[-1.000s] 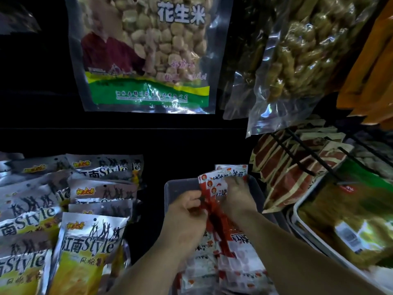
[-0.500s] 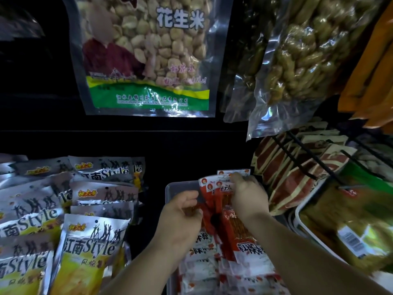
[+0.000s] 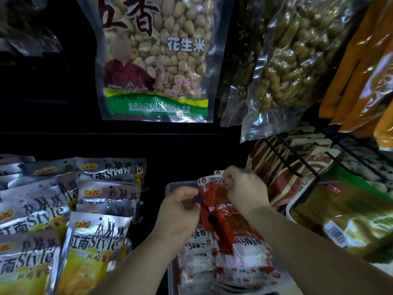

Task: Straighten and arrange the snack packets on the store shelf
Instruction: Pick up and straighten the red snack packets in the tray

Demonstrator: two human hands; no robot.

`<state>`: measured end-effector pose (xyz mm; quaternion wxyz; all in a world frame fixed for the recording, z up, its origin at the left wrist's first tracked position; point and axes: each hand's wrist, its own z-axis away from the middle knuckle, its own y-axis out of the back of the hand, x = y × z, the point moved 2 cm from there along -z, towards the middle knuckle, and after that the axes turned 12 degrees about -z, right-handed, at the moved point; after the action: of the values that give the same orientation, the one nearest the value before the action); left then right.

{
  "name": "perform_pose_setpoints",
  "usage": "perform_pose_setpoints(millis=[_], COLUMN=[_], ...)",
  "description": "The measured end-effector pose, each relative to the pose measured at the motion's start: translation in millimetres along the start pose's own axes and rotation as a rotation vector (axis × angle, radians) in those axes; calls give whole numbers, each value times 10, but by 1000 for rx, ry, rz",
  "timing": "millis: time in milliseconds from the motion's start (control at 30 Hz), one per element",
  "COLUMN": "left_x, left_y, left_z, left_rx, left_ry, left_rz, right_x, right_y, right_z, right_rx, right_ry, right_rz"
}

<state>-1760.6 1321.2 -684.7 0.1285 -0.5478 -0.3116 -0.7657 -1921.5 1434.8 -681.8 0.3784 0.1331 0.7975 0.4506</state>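
Note:
Red and white snack packets [image 3: 236, 235] lie stacked in a grey plastic tray [image 3: 173, 186] at the bottom centre of the shelf. My left hand [image 3: 180, 211] pinches the left edge of the top red packet near its upper corner. My right hand [image 3: 244, 188] has its fingers curled over the far top edge of the same packets. Both forearms reach in from the bottom and hide part of the stack.
Silver and yellow "Style" packets [image 3: 63, 220] fill the shelf to the left. A large peanut bag [image 3: 157, 60] and a clear bag of nuts [image 3: 293, 60] hang above. Brown packets [image 3: 287, 173] sit on black wire hooks at right, beside green packs [image 3: 344, 216] and orange bags [image 3: 365, 71].
Both hands have stayed on the red packets. The right hand has slid a little to the right along their top edge, and the camera view has tilted slightly upward.

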Motion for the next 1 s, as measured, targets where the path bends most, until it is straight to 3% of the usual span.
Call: perform_pose_setpoints(millis=[100, 267, 400, 533, 633, 767, 933, 1000], left_x=[68, 199, 275, 342, 333, 314, 348, 332], left_y=[72, 153, 213, 225, 237, 146, 158, 165], left_z=[56, 211, 299, 369, 377, 433, 389, 363], left_rx=[-2, -141, -148, -181, -193, -374, -294, -320], left_ry=[-61, -141, -102, -76, -97, -113, -90, -90], left_rz=[1, 18, 88, 143, 124, 42, 134, 165], right_x=[-224, -575, -517, -388, -314, -295, -273, -282], right_y=[254, 575, 673, 597, 645, 636, 610, 628], right_z=[7, 165, 415, 728, 827, 896, 901, 909], right_rx=[-159, -373, -151, -126, -23, 46, -172, -152], right_ry=[-49, -97, -299, -569, -557, -529, -733, -760], right_rz=[-221, -560, -876, -1272, -1311, -1202, -1316, -1342])
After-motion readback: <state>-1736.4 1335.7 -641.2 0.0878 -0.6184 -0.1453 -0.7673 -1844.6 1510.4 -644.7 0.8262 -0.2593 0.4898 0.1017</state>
